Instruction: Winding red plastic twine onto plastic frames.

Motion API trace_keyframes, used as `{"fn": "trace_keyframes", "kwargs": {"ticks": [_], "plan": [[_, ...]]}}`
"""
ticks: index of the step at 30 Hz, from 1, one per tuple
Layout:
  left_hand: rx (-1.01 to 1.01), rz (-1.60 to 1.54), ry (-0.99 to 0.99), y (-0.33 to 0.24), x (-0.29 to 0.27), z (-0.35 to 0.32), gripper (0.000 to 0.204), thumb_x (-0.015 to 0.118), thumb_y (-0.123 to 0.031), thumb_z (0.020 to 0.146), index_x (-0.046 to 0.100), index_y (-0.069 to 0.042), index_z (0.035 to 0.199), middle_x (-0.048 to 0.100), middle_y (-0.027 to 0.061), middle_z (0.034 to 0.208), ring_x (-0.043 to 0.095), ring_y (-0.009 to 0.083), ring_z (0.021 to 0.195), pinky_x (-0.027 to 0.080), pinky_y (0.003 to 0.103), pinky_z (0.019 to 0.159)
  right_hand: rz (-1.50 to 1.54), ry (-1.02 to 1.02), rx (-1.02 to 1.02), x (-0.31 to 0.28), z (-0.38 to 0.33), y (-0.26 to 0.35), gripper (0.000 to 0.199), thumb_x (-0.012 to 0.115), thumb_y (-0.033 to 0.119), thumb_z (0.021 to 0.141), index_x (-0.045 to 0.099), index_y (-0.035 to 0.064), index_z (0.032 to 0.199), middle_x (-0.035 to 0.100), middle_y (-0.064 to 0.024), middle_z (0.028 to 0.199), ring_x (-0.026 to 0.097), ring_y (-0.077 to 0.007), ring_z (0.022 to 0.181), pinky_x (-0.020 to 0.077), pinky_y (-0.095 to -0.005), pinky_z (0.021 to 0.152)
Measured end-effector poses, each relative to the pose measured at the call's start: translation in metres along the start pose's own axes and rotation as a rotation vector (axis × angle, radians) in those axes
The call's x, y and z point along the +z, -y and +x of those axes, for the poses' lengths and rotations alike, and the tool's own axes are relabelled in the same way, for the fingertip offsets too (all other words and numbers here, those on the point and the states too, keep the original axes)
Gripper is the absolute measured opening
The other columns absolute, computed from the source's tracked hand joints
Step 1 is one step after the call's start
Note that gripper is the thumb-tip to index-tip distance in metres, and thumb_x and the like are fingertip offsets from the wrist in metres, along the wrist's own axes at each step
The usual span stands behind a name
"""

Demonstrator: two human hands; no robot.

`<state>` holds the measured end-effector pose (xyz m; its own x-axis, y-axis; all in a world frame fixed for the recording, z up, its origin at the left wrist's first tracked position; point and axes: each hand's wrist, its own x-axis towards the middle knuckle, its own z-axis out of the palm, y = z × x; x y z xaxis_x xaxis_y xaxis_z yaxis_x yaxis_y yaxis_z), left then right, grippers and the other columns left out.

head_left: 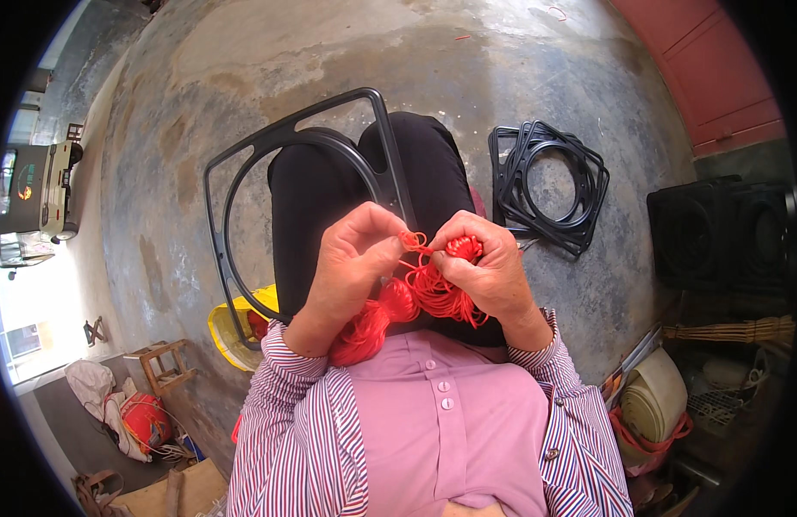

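Note:
Both hands meet over my lap at a hank of glossy red cord point(446, 293). My left hand point(351, 263) is closed, with thumb and fingertips pinching small loops of the cord. Wrapped round a tight bunch of the same cord is my right hand point(489, 263), close beside the left. A second thick red bundle point(364, 332) hangs below my left hand, against my shirt. Across my left thigh leans a black square frame point(286, 127) with a large round opening; neither hand visibly holds it. Its lower end reaches a yellow container point(230, 332), partly hidden, with something red inside.
Similar black frames point(512, 185) lie stacked on the concrete floor point(467, 77) to my right. Dark frame-like pieces point(700, 233) stand farther right, near a red door point(717, 77). A rolled mat point(657, 396) is at lower right, a wooden stool point(161, 366) at lower left.

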<state>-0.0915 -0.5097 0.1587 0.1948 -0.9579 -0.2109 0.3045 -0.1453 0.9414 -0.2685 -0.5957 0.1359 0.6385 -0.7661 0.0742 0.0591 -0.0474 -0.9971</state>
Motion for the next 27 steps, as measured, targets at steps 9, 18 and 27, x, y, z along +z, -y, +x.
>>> {"fn": "trace_keyframes", "kwargs": {"ticks": [9, 18, 27], "plan": [[0.172, 0.014, -0.137, 0.002, 0.000, 0.003, 0.004, 0.059, -0.005, 0.091, 0.056, -0.002, 0.093, 0.056, 0.0030, 0.087, 0.044, 0.0055, 0.060, 0.038, 0.022, 0.055, 0.010, 0.059, 0.000, -0.006, 0.000, -0.001, 0.005, 0.067, 0.000, 0.074, 0.065, -0.0010, 0.079, 0.061, -0.0055, 0.077, 0.059, -0.0119, 0.069, 0.0462, -0.0256, 0.063], [0.089, -0.128, -0.123, 0.000, -0.002, 0.003, 0.003, 0.055, -0.006, 0.092, 0.055, -0.003, 0.094, 0.058, 0.0047, 0.086, 0.040, 0.0053, 0.055, 0.039, 0.023, 0.054, 0.085, 0.038, 0.041, -0.007, -0.003, -0.003, 0.005, 0.066, -0.002, 0.076, 0.064, -0.0017, 0.080, 0.061, -0.0040, 0.079, 0.057, -0.0077, 0.067, 0.0459, -0.0224, 0.060], [0.113, -0.247, -0.024, -0.008, -0.008, 0.004, 0.007, 0.055, -0.005, 0.087, 0.055, -0.004, 0.093, 0.061, 0.0202, 0.105, 0.049, 0.0090, 0.058, 0.047, 0.025, 0.059, 0.119, -0.007, 0.185, -0.007, -0.005, 0.008, 0.010, 0.067, 0.005, 0.087, 0.066, -0.0015, 0.095, 0.065, -0.0031, 0.076, 0.054, -0.0050, 0.061, 0.0439, -0.0195, 0.057]]}}
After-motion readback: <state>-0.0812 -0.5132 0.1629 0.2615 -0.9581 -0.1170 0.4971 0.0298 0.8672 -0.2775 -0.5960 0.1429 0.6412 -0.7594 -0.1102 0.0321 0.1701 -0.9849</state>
